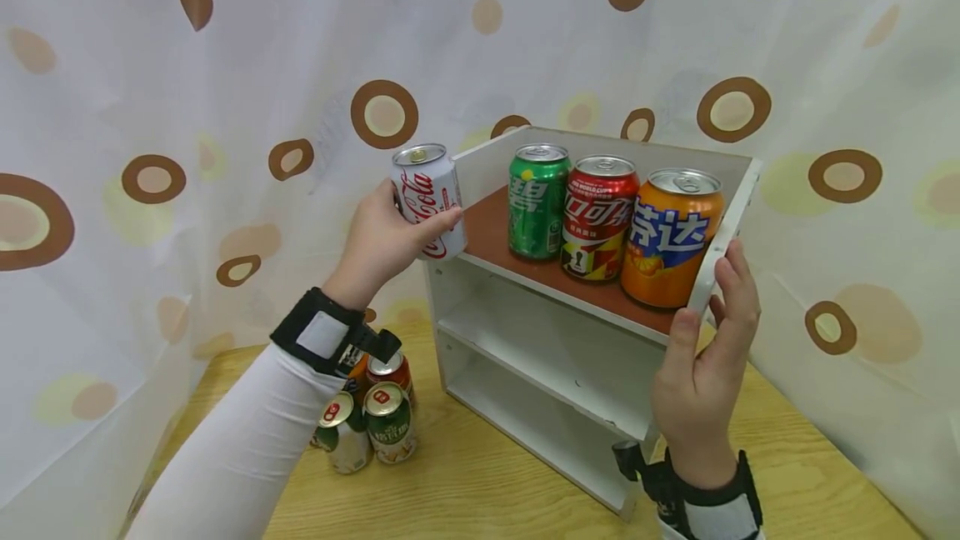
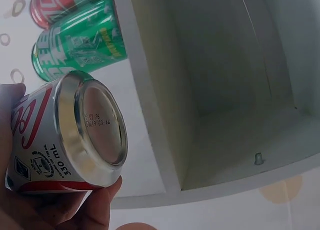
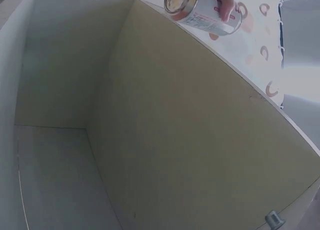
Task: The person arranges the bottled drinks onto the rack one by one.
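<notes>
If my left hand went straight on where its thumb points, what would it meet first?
Most likely the green can, to the right of the white can your left hand holds. Depth is unclear, though, so it might pass in front.

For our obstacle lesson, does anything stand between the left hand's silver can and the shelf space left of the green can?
No other can does. The shelf's left side wall shows partly behind the silver can; whether it blocks is unclear.

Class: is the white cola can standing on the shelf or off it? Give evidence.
Off it. The left hand grips the white cola can; the left wrist view shows its underside clear of the shelf.
</notes>
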Motion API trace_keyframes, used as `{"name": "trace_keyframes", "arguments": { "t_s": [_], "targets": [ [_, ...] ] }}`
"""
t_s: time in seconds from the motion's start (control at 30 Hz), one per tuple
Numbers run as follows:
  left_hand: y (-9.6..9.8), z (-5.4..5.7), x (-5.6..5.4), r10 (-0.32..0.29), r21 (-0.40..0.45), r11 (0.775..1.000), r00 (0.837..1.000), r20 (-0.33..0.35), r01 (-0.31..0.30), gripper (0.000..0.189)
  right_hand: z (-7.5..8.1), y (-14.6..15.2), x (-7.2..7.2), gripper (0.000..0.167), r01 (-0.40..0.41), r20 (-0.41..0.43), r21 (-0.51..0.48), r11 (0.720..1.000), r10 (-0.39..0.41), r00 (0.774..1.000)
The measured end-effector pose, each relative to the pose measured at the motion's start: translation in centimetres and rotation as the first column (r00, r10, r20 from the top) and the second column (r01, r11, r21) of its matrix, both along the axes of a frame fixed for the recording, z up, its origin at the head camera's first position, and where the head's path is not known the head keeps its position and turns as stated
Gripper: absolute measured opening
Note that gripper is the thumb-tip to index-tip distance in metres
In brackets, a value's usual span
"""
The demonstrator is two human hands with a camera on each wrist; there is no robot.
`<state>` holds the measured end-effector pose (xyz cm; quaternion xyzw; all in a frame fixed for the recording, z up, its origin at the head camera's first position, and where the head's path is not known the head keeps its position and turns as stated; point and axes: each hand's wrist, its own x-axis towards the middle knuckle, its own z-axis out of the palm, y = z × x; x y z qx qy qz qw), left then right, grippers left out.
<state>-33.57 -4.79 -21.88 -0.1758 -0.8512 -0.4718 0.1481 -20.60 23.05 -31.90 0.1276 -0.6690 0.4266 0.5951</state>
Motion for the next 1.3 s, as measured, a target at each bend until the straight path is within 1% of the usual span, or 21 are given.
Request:
{"name": "trace_keyframes", "arguments": {
  "t_s": [0.13,0.6,0.77,1.07,1.3],
  "targets": [
    [0.7,-0.3,0.0,-0.007,0.012,1.0,1.0,0.003,0.007,0.064,0.0,0.0,0.0,0.04,-0.003,-0.004,-0.004,1.0,0.003,1.0],
    [2.2,-0.9,-0.2,0.001,-0.002,1.0,1.0,-0.006,-0.001,0.067,0.0,-0.1,-0.1,0.039,-0.016,-0.003,0.004,1.0,0.016,1.0],
    [2.7,-0.9,-0.3,-0.008,0.002,1.0,1.0,-0.014,0.008,0.069,0.0,-0.1,0.0,0.04,-0.002,0.003,0.007,1.0,0.002,1.0],
    [3.5,-0.8,-0.5,0.016,-0.008,1.0,1.0,0.01,-0.016,0.07,-0.1,-0.1,0.0,0.04,-0.016,-0.003,0.011,1.0,0.016,1.0],
    [4.2,-1.1,-0.7,0.025,0.002,1.0,0.999,-0.019,-0.025,0.072,0.0,0.0,-0.1,0.041,-0.006,-0.008,0.016,1.0,0.006,1.0]
  ]
}}
